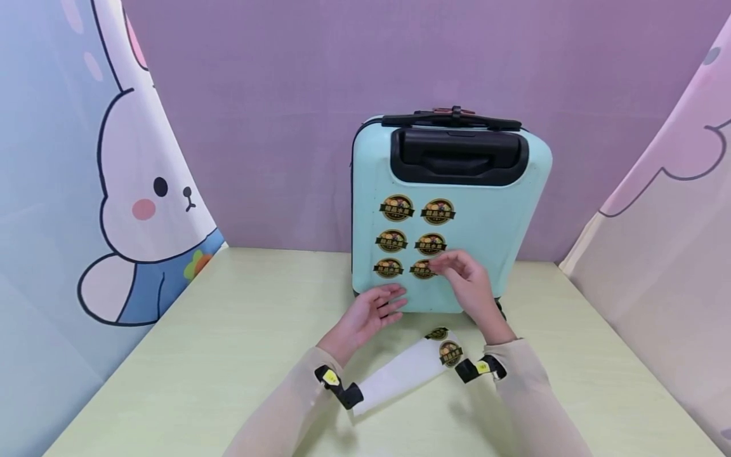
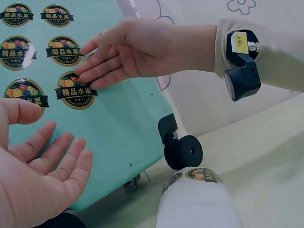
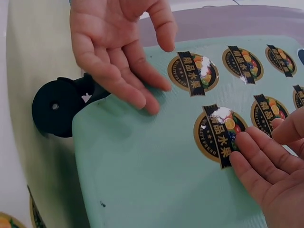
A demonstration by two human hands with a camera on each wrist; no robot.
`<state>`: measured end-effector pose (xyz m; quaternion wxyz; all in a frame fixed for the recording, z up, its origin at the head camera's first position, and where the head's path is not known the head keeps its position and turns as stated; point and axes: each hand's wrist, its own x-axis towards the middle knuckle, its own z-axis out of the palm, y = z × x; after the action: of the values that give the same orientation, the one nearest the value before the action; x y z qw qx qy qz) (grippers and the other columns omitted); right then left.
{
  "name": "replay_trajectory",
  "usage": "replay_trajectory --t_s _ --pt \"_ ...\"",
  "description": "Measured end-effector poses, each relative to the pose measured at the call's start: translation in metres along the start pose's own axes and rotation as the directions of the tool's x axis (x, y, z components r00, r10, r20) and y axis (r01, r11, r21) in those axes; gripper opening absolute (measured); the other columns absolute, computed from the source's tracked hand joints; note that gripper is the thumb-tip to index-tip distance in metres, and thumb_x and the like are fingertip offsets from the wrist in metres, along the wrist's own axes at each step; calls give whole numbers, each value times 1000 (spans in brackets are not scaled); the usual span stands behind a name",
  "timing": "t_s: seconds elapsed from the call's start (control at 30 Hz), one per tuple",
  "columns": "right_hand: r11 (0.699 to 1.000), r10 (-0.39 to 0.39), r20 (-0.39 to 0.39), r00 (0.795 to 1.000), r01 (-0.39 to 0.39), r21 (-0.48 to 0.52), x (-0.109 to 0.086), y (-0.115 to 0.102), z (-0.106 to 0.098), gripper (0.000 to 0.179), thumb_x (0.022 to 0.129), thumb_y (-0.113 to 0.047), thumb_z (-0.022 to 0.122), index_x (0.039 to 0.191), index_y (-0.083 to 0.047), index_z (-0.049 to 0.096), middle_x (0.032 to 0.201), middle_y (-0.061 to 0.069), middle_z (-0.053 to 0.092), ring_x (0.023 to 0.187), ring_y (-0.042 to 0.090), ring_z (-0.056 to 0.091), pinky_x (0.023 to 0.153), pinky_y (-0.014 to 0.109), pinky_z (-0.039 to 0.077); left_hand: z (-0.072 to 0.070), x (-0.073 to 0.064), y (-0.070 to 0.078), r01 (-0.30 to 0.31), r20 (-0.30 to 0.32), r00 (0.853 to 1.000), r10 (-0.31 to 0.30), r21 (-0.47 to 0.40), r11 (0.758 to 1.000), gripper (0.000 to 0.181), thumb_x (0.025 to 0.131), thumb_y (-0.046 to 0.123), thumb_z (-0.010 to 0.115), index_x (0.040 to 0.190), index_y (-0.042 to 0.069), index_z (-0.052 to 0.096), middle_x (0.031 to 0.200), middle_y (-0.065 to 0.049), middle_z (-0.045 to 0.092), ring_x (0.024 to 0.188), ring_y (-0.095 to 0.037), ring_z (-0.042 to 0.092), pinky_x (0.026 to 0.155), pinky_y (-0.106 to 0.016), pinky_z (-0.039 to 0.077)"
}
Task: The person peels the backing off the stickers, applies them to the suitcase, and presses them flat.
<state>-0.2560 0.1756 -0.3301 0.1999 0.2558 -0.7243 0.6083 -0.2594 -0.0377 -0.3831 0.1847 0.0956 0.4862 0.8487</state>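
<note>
A mint-green suitcase [image 1: 485, 222] stands upright, bearing several round black-and-gold fruit stickers in two columns. My right hand [image 1: 469, 285] is at the bottom sticker of the right column [image 1: 421, 270]. In the right wrist view, the extended fingertips [image 3: 241, 137] of that hand rest at the sticker's edge, and the sticker lies flat. My left hand [image 1: 365, 317] is held palm up with loosely bent fingers, just below the bottom sticker of the left column [image 1: 388, 268]. Nothing is in its grasp. Whether it touches the suitcase I cannot tell.
On the pale table [image 1: 228, 355], a white backing strip [image 1: 394, 377] lies in front of the suitcase, with stickers [image 1: 450, 353] at its far end. A black suitcase wheel [image 2: 190, 151] sits at the lower corner. Purple fabric [image 1: 274, 158] hangs behind; printed curtains flank both sides.
</note>
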Motion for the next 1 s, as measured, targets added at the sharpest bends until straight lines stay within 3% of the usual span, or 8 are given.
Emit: replay_trajectory --t_s 0.23,0.6,1.0 --pt "999 25 2 1000 -25 -47 -5 6 -4 15 95 11 49 105 14 59 106 32 65 94 9 67 87 22 54 -2 -1 1 -3 6 1000 3 -12 1000 47 101 12 40 144 -8 38 150 -24 42 137 -37 41 116 -52 28" --pt "996 60 19 998 -58 -68 -15 17 0 16 96 10 49 105 12 61 106 29 67 94 15 68 86 23 55 -4 -2 0 -5 -1 1000 5 -3 1000 47 101 13 41 143 -8 39 148 -24 43 134 -35 46 113 -50 34" --pt "998 40 16 999 -39 -56 -18 22 3 15 95 11 51 104 12 62 104 29 67 93 16 68 84 24 56 -6 0 -2 3 -3 1000 -3 -1 1000 47 101 13 41 144 -8 39 149 -23 43 136 -37 44 112 -48 36"
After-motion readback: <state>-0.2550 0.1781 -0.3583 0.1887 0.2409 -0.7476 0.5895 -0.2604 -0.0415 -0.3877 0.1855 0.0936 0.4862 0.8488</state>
